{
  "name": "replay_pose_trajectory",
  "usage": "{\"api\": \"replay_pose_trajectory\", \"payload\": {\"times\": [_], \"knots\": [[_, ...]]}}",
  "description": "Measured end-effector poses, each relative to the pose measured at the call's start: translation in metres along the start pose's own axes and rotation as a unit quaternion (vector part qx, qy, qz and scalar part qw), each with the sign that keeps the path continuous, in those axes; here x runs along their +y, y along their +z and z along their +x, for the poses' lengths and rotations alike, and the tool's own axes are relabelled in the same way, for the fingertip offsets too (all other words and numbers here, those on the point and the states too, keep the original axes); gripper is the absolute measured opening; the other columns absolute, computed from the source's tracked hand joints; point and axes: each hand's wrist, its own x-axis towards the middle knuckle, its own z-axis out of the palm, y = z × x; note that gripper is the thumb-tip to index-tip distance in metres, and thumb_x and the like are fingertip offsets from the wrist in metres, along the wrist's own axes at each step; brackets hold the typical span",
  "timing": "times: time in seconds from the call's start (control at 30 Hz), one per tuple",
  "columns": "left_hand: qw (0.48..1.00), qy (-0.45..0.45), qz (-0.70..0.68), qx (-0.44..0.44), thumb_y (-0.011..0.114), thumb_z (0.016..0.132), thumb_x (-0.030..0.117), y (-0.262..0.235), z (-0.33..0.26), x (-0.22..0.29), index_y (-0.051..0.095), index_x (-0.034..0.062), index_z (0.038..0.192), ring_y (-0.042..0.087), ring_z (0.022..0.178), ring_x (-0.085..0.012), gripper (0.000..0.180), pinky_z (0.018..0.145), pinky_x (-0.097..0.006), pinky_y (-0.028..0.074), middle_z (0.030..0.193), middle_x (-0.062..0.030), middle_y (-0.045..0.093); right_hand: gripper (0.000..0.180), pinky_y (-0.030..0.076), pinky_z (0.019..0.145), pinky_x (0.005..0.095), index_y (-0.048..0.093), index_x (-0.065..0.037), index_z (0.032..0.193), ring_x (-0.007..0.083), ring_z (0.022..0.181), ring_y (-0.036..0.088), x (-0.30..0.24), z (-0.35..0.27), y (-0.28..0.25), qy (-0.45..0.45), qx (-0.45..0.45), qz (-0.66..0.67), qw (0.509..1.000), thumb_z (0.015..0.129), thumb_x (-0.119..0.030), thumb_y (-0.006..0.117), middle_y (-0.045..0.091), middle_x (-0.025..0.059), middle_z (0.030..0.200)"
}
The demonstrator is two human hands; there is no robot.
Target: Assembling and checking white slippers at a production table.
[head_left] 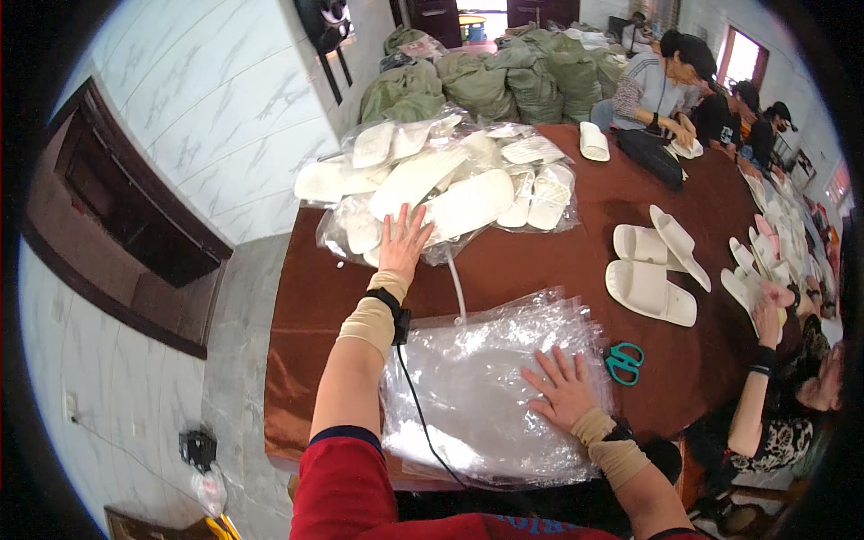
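My left hand (401, 241) lies spread on the near side of a pile of bagged white slippers (468, 205), touching the plastic. The pile holds several pairs in clear bags, some sole up. Nearer to me is a stack of clear plastic bags (477, 396), flat on the brown tablecloth. On the right part of that stack rests my right hand (563, 387), palm down with fingers apart, holding nothing. Just right of it sit teal-handled scissors (624, 363), their blades hidden under the bags' edge. Beyond them are loose white slippers (651, 293), one propped on another.
A brown cloth (531, 279) covers the long table. Co-workers sit along its right side, one handling white slippers (745, 286) close by. Another works at the far end beside a black bag (650, 157). Stuffed green sacks (540, 81) stand behind. A cable runs from my left wrist.
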Motion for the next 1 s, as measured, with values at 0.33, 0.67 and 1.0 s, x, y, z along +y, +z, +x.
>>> {"api": "replay_pose_trajectory", "payload": {"times": [0.33,0.67,1.0], "knots": [[0.890,-0.196,-0.321,0.259,0.046,0.094,0.014,-0.121,0.035,-0.004,0.054,0.0104,0.102,0.061,0.077,-0.0389,0.012,0.067,-0.046,0.047,0.080,-0.0178,0.063,0.063,0.013,0.110,0.0620,0.035,-0.031,0.144,0.0363,0.141,0.018,0.006,-0.009,0.011,-0.008,0.045,0.020,0.999,0.087,-0.057,0.047,0.024,0.0068,0.153],[0.826,-0.028,-0.489,0.278,0.044,0.094,0.002,-0.296,0.002,-0.047,0.062,-0.0007,0.103,0.060,0.084,-0.0126,0.021,0.079,-0.024,0.047,0.096,-0.0067,0.067,0.061,0.013,0.110,0.0606,0.036,-0.029,0.143,0.0352,0.140,0.020,0.005,-0.016,0.011,-0.012,0.088,0.029,0.996,0.088,-0.053,0.048,0.025,0.0065,0.153],[0.865,0.404,-0.270,0.123,0.064,0.083,0.013,-0.299,-0.054,0.125,0.056,0.0075,0.124,0.051,0.121,-0.0281,0.042,0.100,-0.036,0.041,0.128,-0.0135,0.056,0.058,0.010,0.112,0.0600,0.039,-0.023,0.141,0.0347,0.142,0.015,0.004,-0.014,0.008,-0.011,0.004,-0.024,1.000,0.089,-0.048,0.048,0.027,0.0057,0.152]]}}
